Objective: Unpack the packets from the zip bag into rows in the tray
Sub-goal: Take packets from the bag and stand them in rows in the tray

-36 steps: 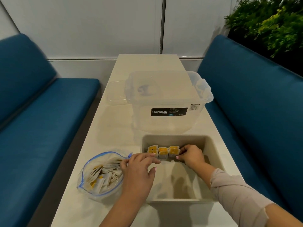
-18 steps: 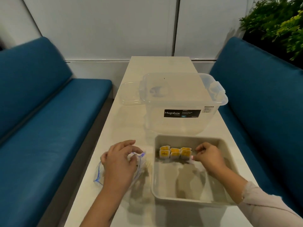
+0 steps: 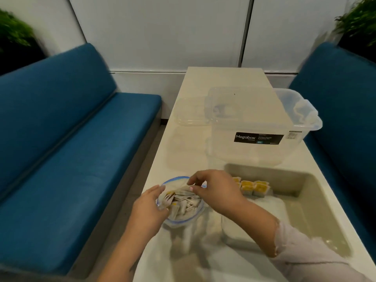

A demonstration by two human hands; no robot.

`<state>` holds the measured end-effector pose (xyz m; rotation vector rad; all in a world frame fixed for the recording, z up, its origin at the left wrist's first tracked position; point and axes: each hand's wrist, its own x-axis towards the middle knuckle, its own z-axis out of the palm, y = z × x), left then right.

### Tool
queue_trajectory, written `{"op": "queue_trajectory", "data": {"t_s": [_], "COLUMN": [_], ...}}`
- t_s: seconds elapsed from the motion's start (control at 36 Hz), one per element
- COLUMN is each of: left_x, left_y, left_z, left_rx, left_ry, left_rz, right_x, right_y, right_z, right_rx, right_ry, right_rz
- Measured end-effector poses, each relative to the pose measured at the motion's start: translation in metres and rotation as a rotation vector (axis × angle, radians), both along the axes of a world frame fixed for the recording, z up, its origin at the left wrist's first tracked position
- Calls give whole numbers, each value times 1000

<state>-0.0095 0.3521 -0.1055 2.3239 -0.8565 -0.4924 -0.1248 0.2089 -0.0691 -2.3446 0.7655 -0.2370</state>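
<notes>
Both hands at zip bag, lower centre: left hand holds rim, right hand pinches a packet; packets light, thin, slippery — grip by edges; tray lower right.

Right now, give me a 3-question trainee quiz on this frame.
1. True or false: the row of packets stands at the far end of the tray.
2. What is the right hand doing? A) pinching a packet at the zip bag mouth B) lifting the clear storage box C) resting in the tray
3. Fill in: the left hand holds the zip bag at its ____ edge.

Key: 1 true; 2 A; 3 left.
</notes>
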Motion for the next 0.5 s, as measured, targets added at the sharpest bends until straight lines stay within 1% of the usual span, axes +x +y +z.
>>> {"op": "queue_trajectory", "data": {"t_s": [0.14,0.19,0.31,0.5], "left_x": [-1,0,2,3], "left_y": [2,2,2,4], "left_z": [-2,-2,-2,-3], "left_rx": [-24,-28,-34,-44], "left_ry": [30,38,48,37], "left_rz": [-9,-16,-35,-65], "right_x": [37,48,63,73], "right_y": [20,25,34,40], "right_z": [-20,-26,-31,-39], "right_rx": [-317,-387,-388,-401], "right_ry": [224,321,455,468], "right_rz": [212,288,335,279]}}
